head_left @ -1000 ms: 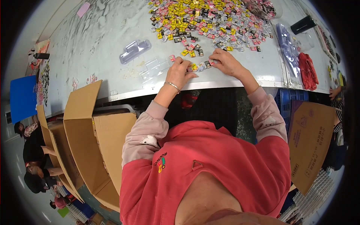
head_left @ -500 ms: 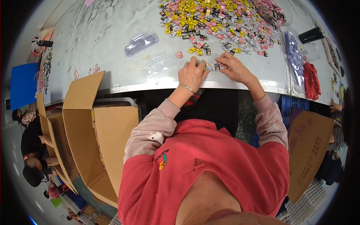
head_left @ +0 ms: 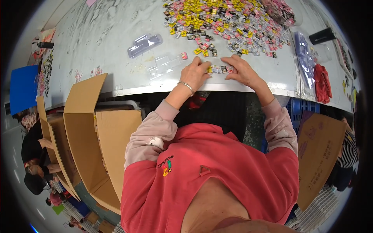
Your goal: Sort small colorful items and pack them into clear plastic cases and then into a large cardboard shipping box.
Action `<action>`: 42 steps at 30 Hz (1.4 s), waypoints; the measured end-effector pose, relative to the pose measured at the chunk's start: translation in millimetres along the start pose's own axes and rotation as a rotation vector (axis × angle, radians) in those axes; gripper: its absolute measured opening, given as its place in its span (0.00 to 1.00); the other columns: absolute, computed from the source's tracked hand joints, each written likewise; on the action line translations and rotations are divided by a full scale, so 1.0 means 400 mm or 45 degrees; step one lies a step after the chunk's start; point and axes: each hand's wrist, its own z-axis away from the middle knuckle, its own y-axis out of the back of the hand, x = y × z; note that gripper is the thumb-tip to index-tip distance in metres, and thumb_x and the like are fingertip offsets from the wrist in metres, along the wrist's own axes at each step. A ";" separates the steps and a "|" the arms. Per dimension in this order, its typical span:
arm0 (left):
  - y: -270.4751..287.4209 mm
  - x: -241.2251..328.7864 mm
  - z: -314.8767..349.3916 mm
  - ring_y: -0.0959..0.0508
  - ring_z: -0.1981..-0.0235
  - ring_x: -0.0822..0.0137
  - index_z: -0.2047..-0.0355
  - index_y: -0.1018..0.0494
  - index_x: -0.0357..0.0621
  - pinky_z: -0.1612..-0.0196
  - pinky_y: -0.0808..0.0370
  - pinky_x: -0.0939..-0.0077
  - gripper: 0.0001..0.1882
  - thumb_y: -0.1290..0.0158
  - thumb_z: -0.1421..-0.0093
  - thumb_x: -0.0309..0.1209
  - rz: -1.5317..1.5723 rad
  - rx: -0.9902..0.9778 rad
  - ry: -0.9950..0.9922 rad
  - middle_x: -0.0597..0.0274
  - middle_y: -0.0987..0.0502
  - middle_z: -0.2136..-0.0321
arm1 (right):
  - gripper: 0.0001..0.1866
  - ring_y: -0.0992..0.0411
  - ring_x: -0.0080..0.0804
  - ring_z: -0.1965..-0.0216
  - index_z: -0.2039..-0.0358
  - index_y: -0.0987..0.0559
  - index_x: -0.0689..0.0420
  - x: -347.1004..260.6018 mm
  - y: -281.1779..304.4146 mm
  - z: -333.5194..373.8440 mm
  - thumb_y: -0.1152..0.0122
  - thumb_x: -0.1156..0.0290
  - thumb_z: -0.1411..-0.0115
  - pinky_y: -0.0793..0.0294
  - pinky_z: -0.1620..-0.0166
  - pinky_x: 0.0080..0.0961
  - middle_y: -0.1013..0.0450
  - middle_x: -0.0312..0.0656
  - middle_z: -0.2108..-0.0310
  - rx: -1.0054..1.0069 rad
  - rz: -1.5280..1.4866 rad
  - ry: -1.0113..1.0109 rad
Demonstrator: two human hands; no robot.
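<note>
A short row of small rectangular pieces point(head_left: 218, 69), yellow, white, black and pink, lies near the table's front edge between my hands. At its left end is my left hand point(head_left: 194, 73), palm down, thumb and fingers apart beside the yellow piece. My right hand point(head_left: 243, 73) arches over the right end, its thumb and forefinger spread around a pink piece point(head_left: 229, 70); whether they touch it is hard to tell. A single pink piece point(head_left: 184, 56) lies beyond my left hand. Farther back spreads a large heap of similar pieces point(head_left: 229, 27).
Left of my hands lie a clear plastic tray point(head_left: 163, 65) and a bluish one point(head_left: 144, 45). Stacked clear trays point(head_left: 304, 58), a red cloth point(head_left: 322, 83) and a black cylinder point(head_left: 322, 36) are at the right. An open cardboard box point(head_left: 118, 124) stands below the table's left edge.
My left hand has drawn slightly left, showing the row's yellow end. My right hand's thumb and forefinger have spread apart, and the pink piece between them shows more.
</note>
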 end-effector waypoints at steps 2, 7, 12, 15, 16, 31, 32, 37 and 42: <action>-0.004 0.039 -0.002 0.24 0.72 0.59 0.59 0.27 0.56 0.71 0.26 0.66 0.20 0.39 0.55 0.34 -0.009 0.082 -0.006 0.61 0.31 0.68 | 0.25 0.32 0.42 0.69 0.56 0.25 0.58 0.003 -0.007 -0.001 0.33 0.72 0.57 0.32 0.64 0.32 0.35 0.45 0.69 -0.008 0.011 0.075; -0.030 0.038 0.009 0.25 0.73 0.57 0.63 0.26 0.57 0.72 0.26 0.66 0.16 0.39 0.55 0.35 -0.151 0.208 -0.002 0.63 0.32 0.69 | 0.21 0.32 0.41 0.68 0.56 0.26 0.59 0.001 -0.036 -0.017 0.36 0.73 0.52 0.32 0.64 0.30 0.35 0.44 0.69 -0.090 0.044 0.103; 0.057 -0.023 0.052 0.25 0.72 0.58 0.65 0.25 0.55 0.71 0.26 0.65 0.13 0.41 0.53 0.33 -0.171 0.213 0.094 0.62 0.31 0.71 | 0.16 0.30 0.42 0.66 0.59 0.24 0.56 -0.061 -0.106 -0.088 0.38 0.70 0.50 0.31 0.64 0.33 0.34 0.44 0.69 -0.024 -0.020 0.127; 0.170 -0.095 0.068 0.24 0.73 0.57 0.66 0.24 0.53 0.71 0.27 0.64 0.12 0.42 0.53 0.31 -0.310 0.260 0.137 0.61 0.29 0.72 | 0.15 0.30 0.43 0.66 0.59 0.24 0.54 -0.136 -0.156 -0.192 0.39 0.69 0.49 0.30 0.63 0.34 0.33 0.43 0.67 0.072 0.011 0.306; 0.204 -0.121 0.078 0.24 0.72 0.57 0.65 0.23 0.53 0.70 0.27 0.64 0.12 0.42 0.53 0.31 -0.269 0.276 0.178 0.61 0.29 0.71 | 0.14 0.30 0.43 0.65 0.59 0.24 0.53 -0.159 -0.175 -0.233 0.40 0.68 0.49 0.29 0.62 0.35 0.33 0.43 0.66 0.048 0.020 0.309; 0.209 -0.279 0.143 0.24 0.73 0.58 0.61 0.24 0.43 0.68 0.27 0.68 0.17 0.41 0.55 0.22 0.082 0.308 0.148 0.58 0.28 0.71 | 0.10 0.29 0.35 0.70 0.67 0.21 0.58 -0.131 -0.265 -0.288 0.37 0.76 0.53 0.30 0.69 0.26 0.26 0.39 0.71 0.160 0.001 0.137; 0.208 -0.274 0.146 0.24 0.73 0.58 0.62 0.24 0.42 0.68 0.27 0.68 0.17 0.40 0.56 0.21 0.145 0.330 0.213 0.58 0.26 0.72 | 0.10 0.29 0.35 0.70 0.67 0.21 0.58 -0.119 -0.282 -0.275 0.37 0.76 0.53 0.30 0.69 0.26 0.26 0.39 0.71 0.163 0.004 0.131; 0.181 -0.274 0.174 0.24 0.72 0.58 0.65 0.23 0.41 0.69 0.27 0.70 0.15 0.39 0.57 0.21 0.023 0.561 0.173 0.56 0.22 0.73 | 0.09 0.29 0.34 0.66 0.68 0.19 0.55 -0.130 -0.329 -0.227 0.41 0.77 0.52 0.28 0.64 0.30 0.24 0.35 0.61 0.660 0.282 0.378; 0.171 -0.242 0.178 0.24 0.68 0.57 0.65 0.23 0.41 0.64 0.27 0.68 0.14 0.39 0.55 0.24 0.028 0.583 0.110 0.56 0.21 0.67 | 0.11 0.31 0.35 0.63 0.66 0.20 0.58 -0.109 -0.315 -0.231 0.43 0.77 0.52 0.31 0.60 0.28 0.25 0.36 0.60 0.591 0.162 0.348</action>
